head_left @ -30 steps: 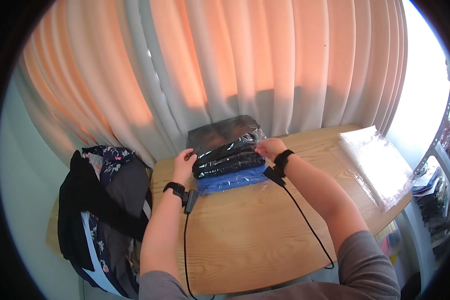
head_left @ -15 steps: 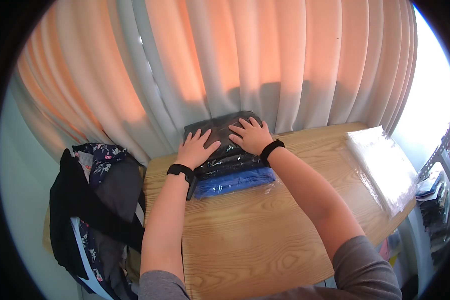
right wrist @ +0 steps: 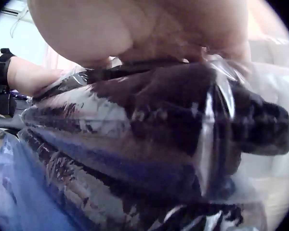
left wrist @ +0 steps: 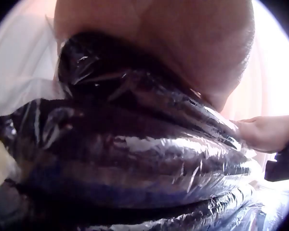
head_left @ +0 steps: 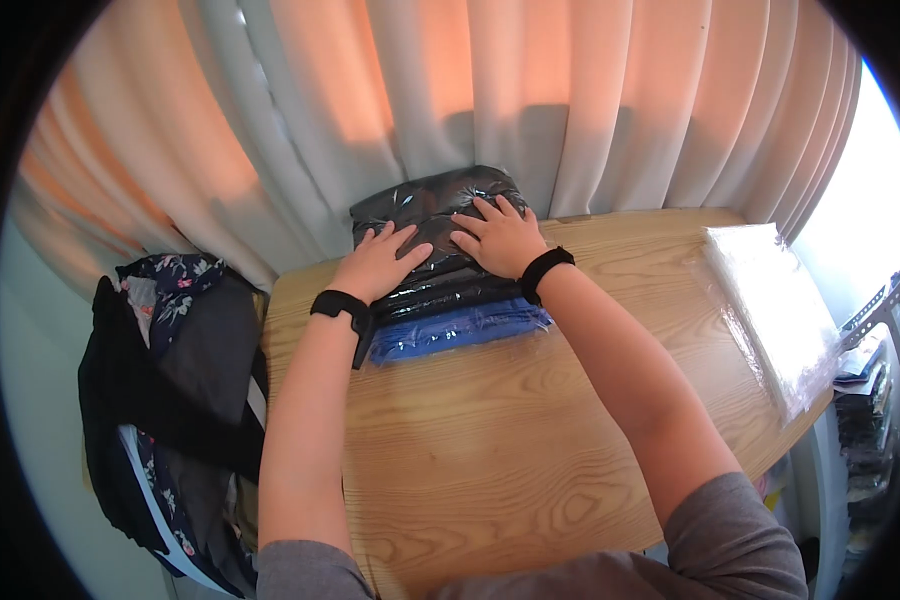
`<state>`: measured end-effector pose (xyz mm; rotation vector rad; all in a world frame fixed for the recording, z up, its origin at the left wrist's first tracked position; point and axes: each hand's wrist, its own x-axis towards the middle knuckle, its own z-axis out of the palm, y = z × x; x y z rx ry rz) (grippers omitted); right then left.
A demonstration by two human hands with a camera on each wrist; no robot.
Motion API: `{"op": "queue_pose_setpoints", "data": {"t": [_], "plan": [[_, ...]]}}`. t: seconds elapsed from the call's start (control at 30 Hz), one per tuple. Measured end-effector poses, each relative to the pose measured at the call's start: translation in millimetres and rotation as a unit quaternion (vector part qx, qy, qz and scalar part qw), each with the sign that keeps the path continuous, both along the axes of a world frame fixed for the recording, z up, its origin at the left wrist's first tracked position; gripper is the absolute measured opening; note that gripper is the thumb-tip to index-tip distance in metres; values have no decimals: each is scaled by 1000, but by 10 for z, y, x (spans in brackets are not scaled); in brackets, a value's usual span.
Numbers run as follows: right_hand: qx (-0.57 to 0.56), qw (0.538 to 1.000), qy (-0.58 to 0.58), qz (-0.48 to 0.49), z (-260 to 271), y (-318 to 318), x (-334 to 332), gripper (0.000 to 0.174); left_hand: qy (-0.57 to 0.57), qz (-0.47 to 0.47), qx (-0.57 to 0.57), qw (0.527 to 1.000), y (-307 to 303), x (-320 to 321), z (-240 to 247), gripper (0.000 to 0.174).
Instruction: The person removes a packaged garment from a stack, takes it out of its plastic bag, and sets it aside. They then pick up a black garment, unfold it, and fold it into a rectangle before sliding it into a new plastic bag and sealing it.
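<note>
Black, grey and flowery clothes [head_left: 215, 350] sit in a heap by the table's left edge. On the table [head_left: 470, 440], the left hand [head_left: 372, 268] lies on the dark bags [head_left: 400, 205], fingers spread, gripping nothing. These shiny, puffy bags are near the far edge, left of the middle, and a blue bag [head_left: 450, 334] pokes out at their front. The right hand [head_left: 505, 245] rests on their right side, spread out too, holding nothing. The plastic looks slippery, so a lopsided push could make the pile slide or tip. Pushing too far forward could shove it off the far edge, into the curtain [head_left: 420, 90]. Near the right edge lies flat clear plastic [head_left: 775, 310].
</note>
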<state>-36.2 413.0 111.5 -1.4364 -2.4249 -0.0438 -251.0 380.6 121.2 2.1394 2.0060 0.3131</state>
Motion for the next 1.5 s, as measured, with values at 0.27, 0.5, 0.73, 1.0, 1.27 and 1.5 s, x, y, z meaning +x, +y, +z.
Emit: {"op": "queue_pose_setpoints", "data": {"t": [0.27, 0.5, 0.73, 1.0, 1.27, 1.5], "plan": [[-20, 997, -16, 74, -337, 525, 130, 56, 96, 30, 222, 970, -260, 123, -41, 75], [-141, 839, 514, 107, 218, -658, 718, 31, 47, 214, 310, 925, -1099, -677, 412, 68], [-403, 652, 636, 87, -75, -2325, 1635, 16, 161, 558, 234, 780, -2509, -2143, 629, 54], [-329, 595, 733, 6, -205, -3368, 2051, 12, 110, 482, 264, 828, -2724, -2765, 185, 28], [-293, 602, 742, 3, -108, -3675, 2185, 10, 15, 339, 417, 843, -2723, -2238, 549, 12], [-379, 619, 684, 72, -60, -3497, 1466, 14, -235, 149, 395, 876, -3379, -998, 692, 6]]}}
